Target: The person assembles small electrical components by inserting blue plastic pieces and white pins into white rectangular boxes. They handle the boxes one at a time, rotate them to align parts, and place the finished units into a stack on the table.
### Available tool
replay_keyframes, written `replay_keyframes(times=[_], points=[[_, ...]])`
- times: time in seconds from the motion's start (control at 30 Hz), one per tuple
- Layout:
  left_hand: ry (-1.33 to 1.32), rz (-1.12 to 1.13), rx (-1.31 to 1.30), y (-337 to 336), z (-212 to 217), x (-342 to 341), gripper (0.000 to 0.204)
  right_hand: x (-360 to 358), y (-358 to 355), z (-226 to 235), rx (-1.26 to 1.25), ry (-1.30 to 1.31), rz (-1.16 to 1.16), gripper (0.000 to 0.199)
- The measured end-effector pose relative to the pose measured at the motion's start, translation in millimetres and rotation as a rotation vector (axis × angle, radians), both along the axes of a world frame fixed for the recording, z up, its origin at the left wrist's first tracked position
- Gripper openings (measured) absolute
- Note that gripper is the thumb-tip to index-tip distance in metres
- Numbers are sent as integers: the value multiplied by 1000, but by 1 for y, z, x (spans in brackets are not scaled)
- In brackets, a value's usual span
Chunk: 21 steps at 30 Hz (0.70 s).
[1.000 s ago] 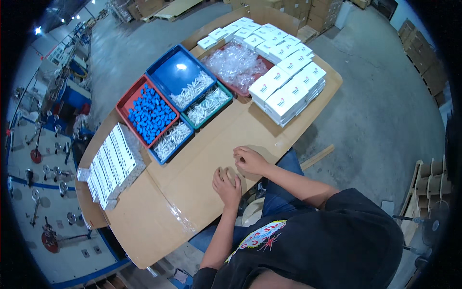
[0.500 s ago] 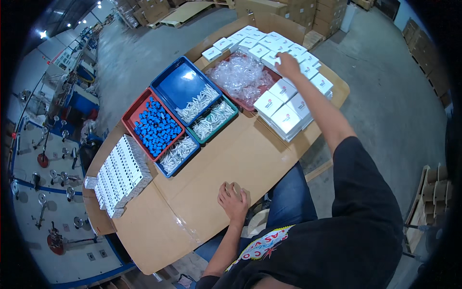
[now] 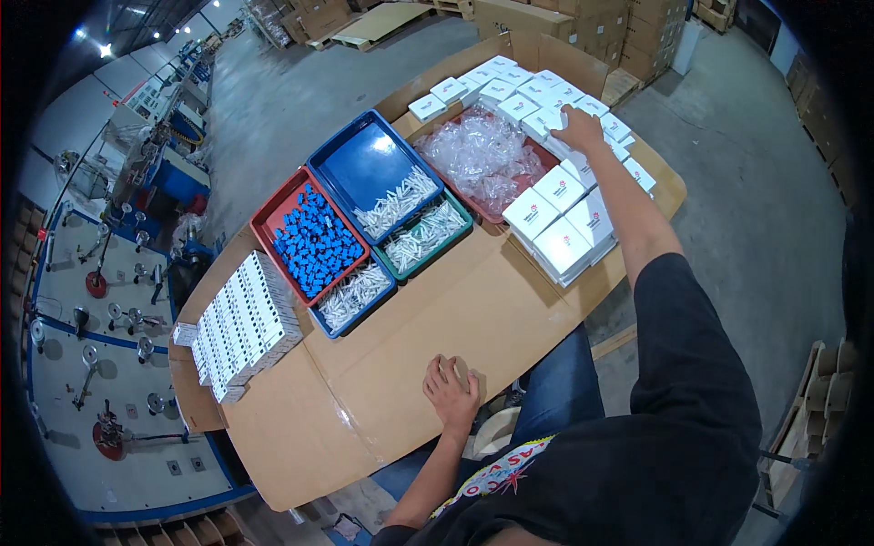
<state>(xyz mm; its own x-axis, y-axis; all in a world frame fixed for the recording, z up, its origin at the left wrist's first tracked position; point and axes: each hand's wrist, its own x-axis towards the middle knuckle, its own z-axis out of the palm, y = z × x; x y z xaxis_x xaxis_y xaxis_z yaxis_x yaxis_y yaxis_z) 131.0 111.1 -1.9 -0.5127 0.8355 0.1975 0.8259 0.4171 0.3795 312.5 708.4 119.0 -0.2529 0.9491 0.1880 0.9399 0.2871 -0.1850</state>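
Right hand [image 3: 581, 130] moved to boxes [image 3: 558, 187], cardboard tabletop [image 3: 437, 318], grey floor [image 3: 273, 118] — cartons [image 3: 654, 35] beyond

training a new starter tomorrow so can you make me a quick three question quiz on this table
1. Which hand is reaching out over the stacked white boxes?
2. True or false: the small blue pieces lie in a red tray.
3. The green tray holds: (a) clear plastic, (b) small blue pieces, (c) slim white pieces.

Key: 1. the right hand; 2. true; 3. c
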Motion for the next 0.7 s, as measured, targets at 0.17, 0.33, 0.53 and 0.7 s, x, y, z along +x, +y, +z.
replay_keyframes(times=[0.17,0.33,0.53,0.7], points=[[-5,-13,16,-1,0,0,51,0,-35,21,291,251,195,71],[43,5,188,-10,10,-3,44,-10,-135,38,344,400,363,69],[-2150,-158,207,-31,152,-1,48,4,-275,39,204,448,476,72],[-2284,-1017,417,-68,337,-11,70,-15,-325,25,44,618,522,76]])
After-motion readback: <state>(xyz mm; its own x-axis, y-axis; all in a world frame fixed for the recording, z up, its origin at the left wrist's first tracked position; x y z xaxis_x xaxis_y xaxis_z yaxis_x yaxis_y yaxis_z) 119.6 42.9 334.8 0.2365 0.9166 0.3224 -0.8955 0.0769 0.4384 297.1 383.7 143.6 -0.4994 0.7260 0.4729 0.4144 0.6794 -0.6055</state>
